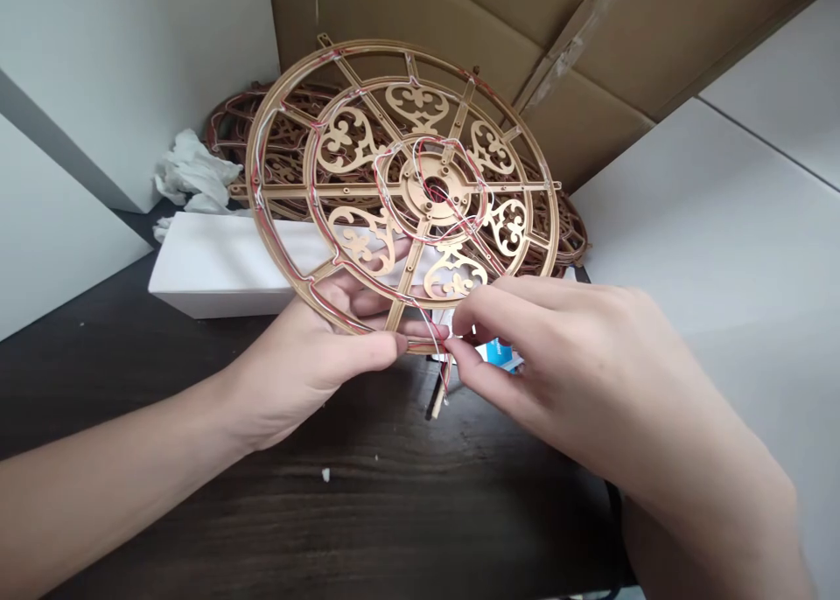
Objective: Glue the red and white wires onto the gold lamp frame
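Note:
A round gold ornamental frame with scroll cut-outs stands tilted upright over the dark table. Thin red and white wires run along its rings and spokes. My left hand grips the frame's lower rim, thumb on the front and fingers behind. My right hand pinches the loose wire ends at the same lower rim, thumb and forefinger pressed together. A small blue and white item shows just behind my right fingers.
Several brown frames of the same pattern lean against cardboard at the back. A white box lies behind the frame, crumpled white paper beside it. White panels stand at left and right. The dark wood table lies below.

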Demonstrator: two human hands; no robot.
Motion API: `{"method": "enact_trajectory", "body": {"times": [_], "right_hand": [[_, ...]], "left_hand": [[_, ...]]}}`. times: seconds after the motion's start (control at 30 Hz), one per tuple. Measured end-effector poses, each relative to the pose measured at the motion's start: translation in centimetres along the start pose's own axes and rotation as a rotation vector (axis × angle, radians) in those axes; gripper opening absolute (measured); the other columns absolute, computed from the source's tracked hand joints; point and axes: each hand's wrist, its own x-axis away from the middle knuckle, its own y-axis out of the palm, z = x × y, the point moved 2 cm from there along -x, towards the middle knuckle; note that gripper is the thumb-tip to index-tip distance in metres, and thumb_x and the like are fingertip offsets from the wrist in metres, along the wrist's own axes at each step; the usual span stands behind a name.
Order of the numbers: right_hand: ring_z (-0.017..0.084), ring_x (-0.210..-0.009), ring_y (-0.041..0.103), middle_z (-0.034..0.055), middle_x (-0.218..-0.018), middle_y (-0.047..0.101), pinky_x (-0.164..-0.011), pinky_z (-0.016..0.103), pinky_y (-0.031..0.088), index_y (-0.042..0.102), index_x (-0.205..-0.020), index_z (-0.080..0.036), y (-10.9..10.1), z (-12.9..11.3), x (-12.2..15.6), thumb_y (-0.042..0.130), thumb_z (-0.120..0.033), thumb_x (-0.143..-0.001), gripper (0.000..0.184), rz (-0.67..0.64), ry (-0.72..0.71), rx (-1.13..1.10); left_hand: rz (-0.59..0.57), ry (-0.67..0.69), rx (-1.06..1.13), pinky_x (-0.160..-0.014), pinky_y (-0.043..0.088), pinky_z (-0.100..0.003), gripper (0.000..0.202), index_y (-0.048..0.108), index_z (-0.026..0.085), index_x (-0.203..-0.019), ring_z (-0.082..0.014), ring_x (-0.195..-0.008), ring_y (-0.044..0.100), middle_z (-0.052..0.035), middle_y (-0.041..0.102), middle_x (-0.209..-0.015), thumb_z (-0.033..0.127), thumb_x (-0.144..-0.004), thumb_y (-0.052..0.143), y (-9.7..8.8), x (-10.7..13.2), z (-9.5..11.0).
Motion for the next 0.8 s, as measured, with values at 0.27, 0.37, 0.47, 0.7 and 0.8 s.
{"method": "enact_trajectory", "body": {"times": [0.27, 0.37, 0.47, 0.7, 0.8], "right_hand": [[0.02, -0.057, 0.055, 0.001, -0.069, 0.06, -0.051, 0.033, 0.023, 0.058, -0.076, -0.023, 0.0, -0.6, 0.5, 0.061, -0.027, -0.092, 0.018, -0.001, 0.002, 0.106], [0.021, -0.052, 0.053, 0.0019, -0.06, 0.053, -0.049, 0.033, 0.015, 0.049, -0.067, -0.023, 0.1, -1.5, 0.6, 0.064, -0.017, -0.082, 0.022, -0.001, -0.055, 0.22], [0.021, -0.052, 0.053, 0.0022, -0.059, 0.052, -0.048, 0.032, 0.014, 0.046, -0.066, -0.023, 0.2, -2.0, 0.6, 0.065, -0.011, -0.075, 0.024, -0.019, -0.063, 0.23], [0.018, -0.058, 0.056, 0.0006, -0.066, 0.059, -0.05, 0.031, 0.017, 0.053, -0.075, -0.021, 0.5, -0.9, 0.1, 0.064, -0.022, -0.089, 0.018, -0.019, -0.018, 0.141], [0.016, -0.06, 0.057, -0.0017, -0.07, 0.063, -0.053, 0.03, 0.026, 0.06, -0.08, -0.021, 0.4, 0.2, -0.3, 0.063, -0.031, -0.095, 0.018, -0.028, -0.009, 0.019]], "left_hand": [[-0.02, -0.019, 0.008, -0.099, 0.062, -0.028, 0.051, 0.074, 0.025, -0.12, -0.0262, -0.126, 0.067, -0.0022, 0.077, -0.123, -0.004, -0.078, 0.072, -0.2, 0.2, -0.5], [-0.029, -0.029, -0.008, -0.098, 0.062, -0.026, 0.059, 0.073, 0.025, -0.121, -0.0246, -0.121, 0.07, -0.0005, 0.078, -0.119, -0.009, -0.072, 0.072, 0.1, 0.2, -0.6], [-0.021, -0.04, -0.004, -0.097, 0.062, -0.027, 0.063, 0.072, 0.025, -0.121, -0.0238, -0.115, 0.073, 0.0005, 0.08, -0.113, -0.01, -0.069, 0.073, 0.5, 0.1, -0.5], [0.014, -0.009, -0.052, -0.101, 0.061, -0.033, 0.074, 0.068, 0.03, -0.128, -0.0274, -0.12, 0.07, -0.0001, 0.078, -0.119, -0.01, -0.066, 0.076, -0.1, 0.0, -0.3], [0.003, 0.012, -0.059, -0.104, 0.06, -0.035, 0.059, 0.07, 0.026, -0.126, -0.03, -0.126, 0.066, -0.0038, 0.075, -0.127, -0.001, -0.074, 0.077, -0.4, -0.1, -0.3]]}}
